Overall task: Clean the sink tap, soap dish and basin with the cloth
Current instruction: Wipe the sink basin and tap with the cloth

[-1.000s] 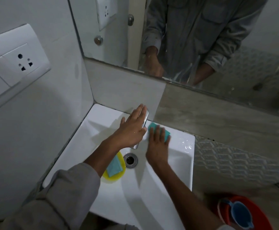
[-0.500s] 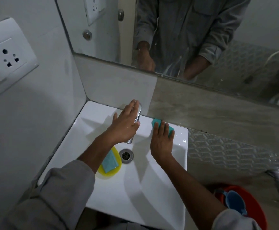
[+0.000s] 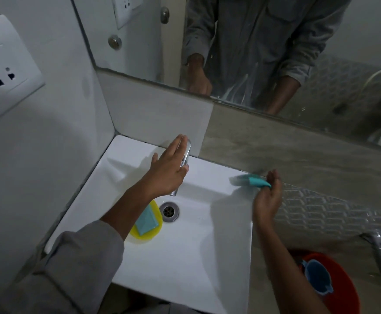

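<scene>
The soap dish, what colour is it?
Yellow. The soap dish shows in the head view, partly under the left arm.

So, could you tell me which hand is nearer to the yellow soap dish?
Left. The left hand rests on the tap, its forearm passing right over the soap dish. The right hand holds the cloth at the basin's far right corner.

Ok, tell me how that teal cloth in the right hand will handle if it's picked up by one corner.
The teal cloth is likely floppy: it folds and droops where the right hand pinches it. It is probably light, since fingertips alone carry it. It may be damp and cling; that cannot be told here.
</scene>
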Tool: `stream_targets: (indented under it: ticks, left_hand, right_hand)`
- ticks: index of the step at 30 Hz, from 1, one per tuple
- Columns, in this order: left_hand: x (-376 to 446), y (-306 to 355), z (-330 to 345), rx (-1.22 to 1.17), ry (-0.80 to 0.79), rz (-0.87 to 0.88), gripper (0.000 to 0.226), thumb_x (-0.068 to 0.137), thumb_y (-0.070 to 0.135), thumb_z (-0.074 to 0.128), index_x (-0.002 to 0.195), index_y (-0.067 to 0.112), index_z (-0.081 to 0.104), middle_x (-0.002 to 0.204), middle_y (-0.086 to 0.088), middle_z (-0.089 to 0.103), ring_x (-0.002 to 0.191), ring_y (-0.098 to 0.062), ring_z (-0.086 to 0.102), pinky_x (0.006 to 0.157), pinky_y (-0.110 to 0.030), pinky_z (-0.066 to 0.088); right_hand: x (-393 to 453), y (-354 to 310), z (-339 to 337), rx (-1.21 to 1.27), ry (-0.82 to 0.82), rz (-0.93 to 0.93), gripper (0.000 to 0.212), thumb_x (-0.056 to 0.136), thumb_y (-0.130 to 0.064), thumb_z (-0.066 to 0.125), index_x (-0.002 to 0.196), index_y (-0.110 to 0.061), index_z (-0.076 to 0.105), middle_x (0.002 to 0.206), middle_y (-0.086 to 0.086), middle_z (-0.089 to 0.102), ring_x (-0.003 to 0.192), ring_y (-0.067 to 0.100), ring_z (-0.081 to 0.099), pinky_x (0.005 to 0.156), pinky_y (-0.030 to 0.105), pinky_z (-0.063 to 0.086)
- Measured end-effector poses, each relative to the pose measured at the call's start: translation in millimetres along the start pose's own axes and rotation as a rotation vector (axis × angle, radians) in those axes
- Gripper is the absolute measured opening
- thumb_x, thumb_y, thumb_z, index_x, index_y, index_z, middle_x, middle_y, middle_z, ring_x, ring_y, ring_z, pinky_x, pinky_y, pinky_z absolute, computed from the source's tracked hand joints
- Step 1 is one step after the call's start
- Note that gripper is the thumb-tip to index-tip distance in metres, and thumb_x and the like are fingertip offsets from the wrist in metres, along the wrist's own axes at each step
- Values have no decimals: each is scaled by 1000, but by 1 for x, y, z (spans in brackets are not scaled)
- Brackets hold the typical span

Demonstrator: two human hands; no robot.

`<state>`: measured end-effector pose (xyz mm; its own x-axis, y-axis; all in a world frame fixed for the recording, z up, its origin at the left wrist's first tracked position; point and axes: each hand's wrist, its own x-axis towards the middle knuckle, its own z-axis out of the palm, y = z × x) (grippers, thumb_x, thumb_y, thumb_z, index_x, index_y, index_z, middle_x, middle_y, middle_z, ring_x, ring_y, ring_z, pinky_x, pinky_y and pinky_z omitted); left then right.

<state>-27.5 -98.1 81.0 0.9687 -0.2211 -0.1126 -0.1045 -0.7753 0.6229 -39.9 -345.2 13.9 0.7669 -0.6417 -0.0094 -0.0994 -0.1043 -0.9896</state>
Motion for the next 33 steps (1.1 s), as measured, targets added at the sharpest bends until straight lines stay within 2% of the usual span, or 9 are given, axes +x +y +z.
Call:
stream_targets:
  ticks: [3, 6, 11, 14, 21, 25, 28, 31, 33]
  left_hand:
    - [0, 2, 0, -4, 0, -7, 66, 101, 24, 36, 153, 27, -5, 161, 14, -10, 149, -10, 2, 118, -51, 1]
    - [-1, 2, 0, -2, 12, -5, 66, 101, 23, 36, 153, 26, -5, 162, 13, -8, 149, -11, 3, 118, -51, 2]
    - [0, 3, 5, -28, 32, -4, 67, 100, 21, 37, 153, 25, -3, 162, 12, -7, 148, -12, 5, 118, -52, 4]
    - [0, 4, 4, -30, 32, -13, 67, 101, 22, 37, 153, 25, -3, 162, 12, -7, 148, -13, 5, 118, -51, 4]
    - [1, 7, 0, 29, -23, -26, 69, 102, 23, 38, 153, 24, -9, 162, 9, -13, 150, -15, -1, 119, -48, 0]
    - [1, 2, -7, 2, -71, -6, 71, 100, 21, 40, 153, 27, -8, 161, 12, -12, 149, -11, 0, 120, -49, 0]
    - [1, -2, -11, -35, -90, 16, 72, 99, 23, 41, 153, 29, -6, 161, 15, -11, 148, -8, 1, 120, -48, 2]
    - [2, -2, -9, -51, -72, 27, 71, 99, 23, 41, 153, 28, -4, 161, 14, -8, 148, -8, 4, 119, -47, 3]
    - [3, -3, -8, -48, -66, 23, 71, 99, 24, 42, 153, 28, -4, 161, 14, -8, 148, -9, 5, 119, -48, 4]
  right_hand:
    - [-7, 17, 11, -435, -189, -90, 47, 92, 5, 40, 139, -1, 40, 140, 18, 46, 128, 33, 47, 108, 41, 39]
    - [-8, 27, 19, -859, -313, -229, 64, 91, -15, 55, 146, 0, 25, 149, 24, 26, 135, 37, 33, 114, 45, 30]
    - [-13, 33, 36, -1176, -247, -316, 65, 99, -31, 36, 146, 10, 16, 153, 35, 14, 144, 44, 13, 119, 48, 11]
    - [-24, 34, 53, -1122, -268, -420, 58, 99, -22, 39, 144, 10, 24, 151, 34, 23, 143, 44, 18, 120, 49, 13]
    - [-63, 35, 91, -837, -571, -669, 48, 98, -13, 44, 142, 5, 36, 151, 24, 32, 144, 36, 25, 120, 46, 18]
    - [-59, 19, 72, -576, -785, -571, 39, 102, -13, 40, 140, -6, 43, 146, 15, 45, 138, 27, 39, 116, 28, 26]
    - [-49, 4, 42, -234, -540, -283, 31, 103, -21, 39, 129, -15, 55, 120, 7, 64, 106, 16, 62, 89, 18, 48]
    - [-31, 9, 14, -209, -77, -139, 32, 101, -16, 39, 129, -11, 52, 117, 14, 62, 105, 27, 59, 87, 36, 46]
    - [-20, 15, 11, -345, -25, -169, 39, 99, -7, 38, 137, -9, 45, 130, 16, 57, 119, 29, 53, 100, 38, 42]
